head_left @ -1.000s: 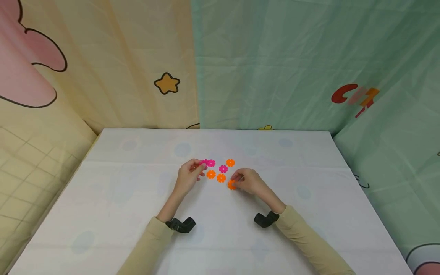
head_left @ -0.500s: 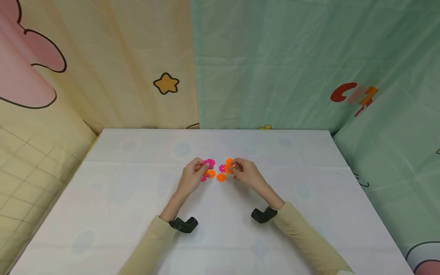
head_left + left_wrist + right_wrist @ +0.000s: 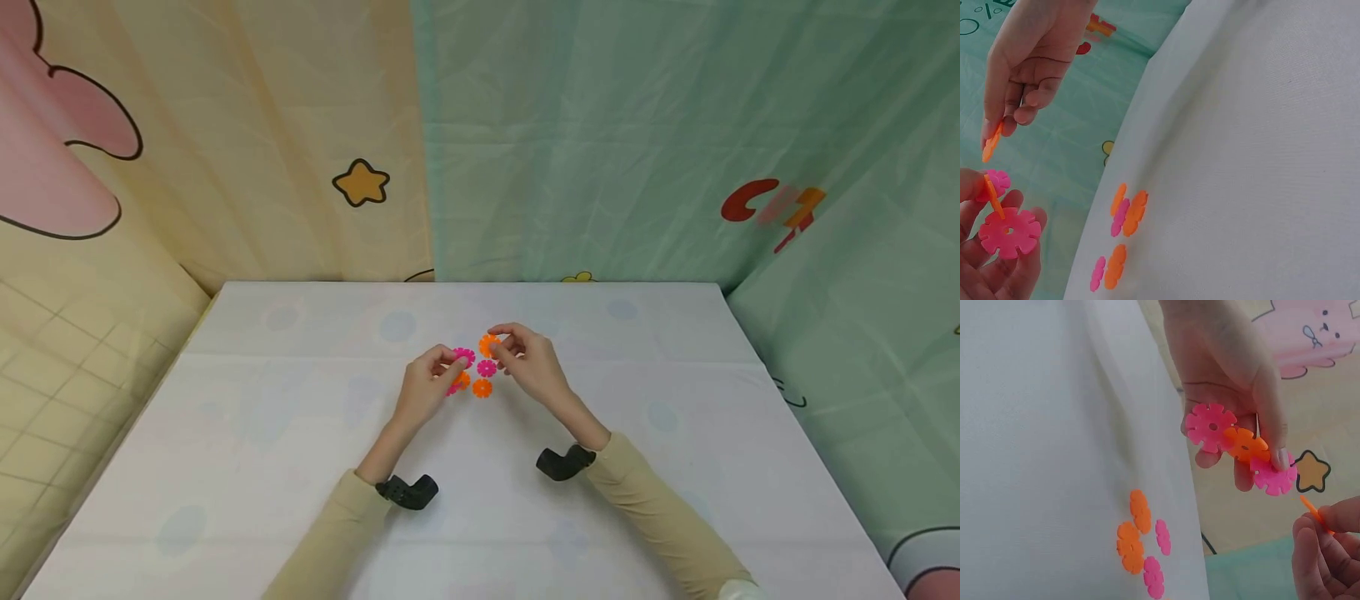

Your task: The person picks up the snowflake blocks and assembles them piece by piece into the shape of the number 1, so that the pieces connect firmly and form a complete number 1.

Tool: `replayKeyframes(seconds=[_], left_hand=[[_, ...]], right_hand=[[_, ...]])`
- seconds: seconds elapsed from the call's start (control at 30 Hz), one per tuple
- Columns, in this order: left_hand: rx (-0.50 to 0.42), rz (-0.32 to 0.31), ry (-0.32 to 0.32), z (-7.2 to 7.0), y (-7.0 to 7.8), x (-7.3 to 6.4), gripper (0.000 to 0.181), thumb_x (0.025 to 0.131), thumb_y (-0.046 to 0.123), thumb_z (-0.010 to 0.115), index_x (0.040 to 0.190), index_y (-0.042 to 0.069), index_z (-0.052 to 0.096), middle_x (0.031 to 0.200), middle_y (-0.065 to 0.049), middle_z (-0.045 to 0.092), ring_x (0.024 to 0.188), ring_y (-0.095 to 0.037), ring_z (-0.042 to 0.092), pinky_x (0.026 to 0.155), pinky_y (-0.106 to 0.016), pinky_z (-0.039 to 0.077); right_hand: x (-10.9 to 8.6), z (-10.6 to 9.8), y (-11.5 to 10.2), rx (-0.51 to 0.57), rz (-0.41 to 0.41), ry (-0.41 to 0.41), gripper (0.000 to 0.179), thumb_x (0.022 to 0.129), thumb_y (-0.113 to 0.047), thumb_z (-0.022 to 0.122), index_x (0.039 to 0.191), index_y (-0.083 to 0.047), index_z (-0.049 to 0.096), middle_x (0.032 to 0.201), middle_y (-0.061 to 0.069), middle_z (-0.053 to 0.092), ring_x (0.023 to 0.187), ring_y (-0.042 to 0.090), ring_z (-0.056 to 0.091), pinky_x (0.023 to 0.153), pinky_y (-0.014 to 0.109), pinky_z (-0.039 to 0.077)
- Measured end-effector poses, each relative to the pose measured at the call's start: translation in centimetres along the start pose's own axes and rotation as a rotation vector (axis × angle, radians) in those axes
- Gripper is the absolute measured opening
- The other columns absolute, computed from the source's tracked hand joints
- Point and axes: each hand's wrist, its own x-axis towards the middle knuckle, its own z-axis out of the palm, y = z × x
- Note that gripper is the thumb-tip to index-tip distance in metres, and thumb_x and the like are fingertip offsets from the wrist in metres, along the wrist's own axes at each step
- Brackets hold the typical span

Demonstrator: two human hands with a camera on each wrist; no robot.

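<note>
My left hand (image 3: 422, 387) pinches a short chain of flower-shaped interlocking discs, with an orange disc (image 3: 1244, 445) slotted between a pink disc (image 3: 1210, 427) and another pink disc (image 3: 1274, 477). The thumb presses on that second pink one. Opposite it, my right hand (image 3: 534, 364) pinches a single orange disc (image 3: 992, 144) by its edge between thumb and finger. This disc is turned edge-on in the right wrist view and stands a small gap away from the chain. Both hands are raised over the table.
Several loose discs lie flat under the hands, among them a pink disc (image 3: 487, 368) and an orange disc (image 3: 482, 388). A white cloth covers the table (image 3: 300, 467). Printed curtains (image 3: 600, 150) hang behind its far edge.
My right hand has picked up the orange disc from the table's near right of the group and carried it up and left. My left hand has shifted slightly right with the chain.
</note>
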Motion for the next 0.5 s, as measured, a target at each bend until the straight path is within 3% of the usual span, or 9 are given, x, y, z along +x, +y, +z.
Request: replayKeyframes(seconds=[0.23,0.5], left_hand=[[0.067,0.067,0.028,0.45,0.14,0.00,0.015,0.091,0.022,0.066,0.088,0.008,0.065,0.092,-0.009,0.069,0.071,-0.017,0.058,0.054,-0.022,0.048],[0.192,0.135,0.037,0.86,0.32,0.14,0.015,0.091,0.026,0.066,0.090,0.011,0.063,0.088,-0.004,0.070,0.073,-0.016,0.061,0.058,-0.022,0.049]], right_hand=[[0.25,0.31,-0.28,0.037,-0.034,0.031,0.023,0.092,-0.013,0.064,0.114,-0.005,0.065,0.077,0.018,0.066,0.062,0.025,0.061,0.055,0.022,0.052],[0.41,0.57,-0.27,0.030,-0.031,0.065,0.022,0.091,-0.012,0.064,0.113,-0.006,0.066,0.070,0.011,0.063,0.058,0.022,0.060,0.053,0.022,0.051]])
